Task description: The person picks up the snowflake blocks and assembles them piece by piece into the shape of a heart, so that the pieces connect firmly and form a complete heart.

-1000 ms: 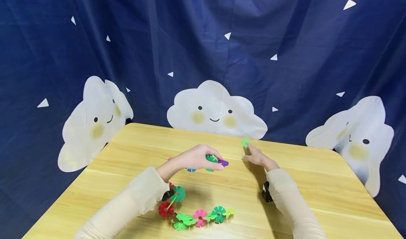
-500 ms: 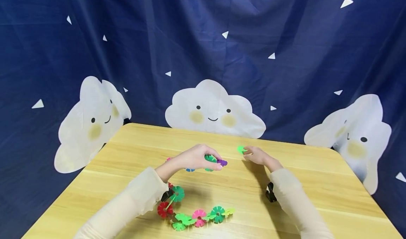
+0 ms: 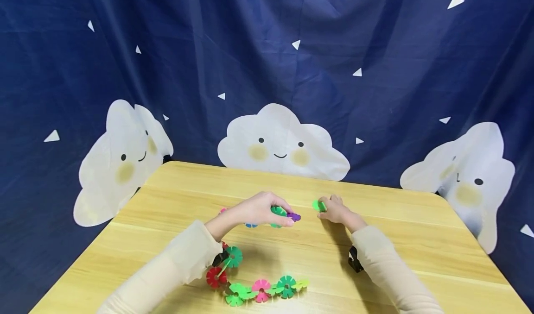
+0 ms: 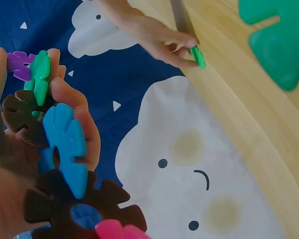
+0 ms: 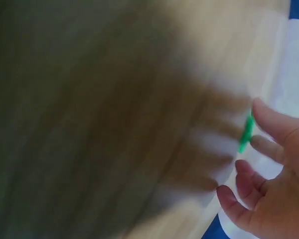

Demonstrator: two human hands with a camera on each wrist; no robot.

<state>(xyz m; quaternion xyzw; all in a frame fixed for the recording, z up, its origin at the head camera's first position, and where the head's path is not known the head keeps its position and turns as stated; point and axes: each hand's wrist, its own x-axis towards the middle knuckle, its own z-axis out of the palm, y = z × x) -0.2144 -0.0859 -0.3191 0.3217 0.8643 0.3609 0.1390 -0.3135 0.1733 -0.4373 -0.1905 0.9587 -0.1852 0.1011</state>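
Note:
My left hand [image 3: 259, 207] grips a chain of slotted plastic flower discs near its far end. A purple disc [image 3: 294, 217] forms that end, joined to a green disc [image 4: 39, 77]. Behind these, the left wrist view shows a brown disc [image 4: 24, 117], a blue disc [image 4: 65, 144] and another brown one, linked edge to edge. To the right, my right hand [image 3: 337, 210] pinches a single light green disc [image 3: 319, 206] between thumb and forefinger, apart from the purple end. In the right wrist view its other fingers are loosely bent beside the green disc [image 5: 246, 132].
The chain curls back below my left forearm, through a red disc [image 3: 216, 277] and a pink disc [image 3: 261, 290], to a yellow end disc [image 3: 300, 284] near the front of the wooden table [image 3: 400, 221]. A blue curtain [image 3: 267, 50] with clouds hangs behind.
My right hand has picked up the light green disc near the table's back edge and brought it nearer, slightly left. My left hand has stayed almost still with the chain.

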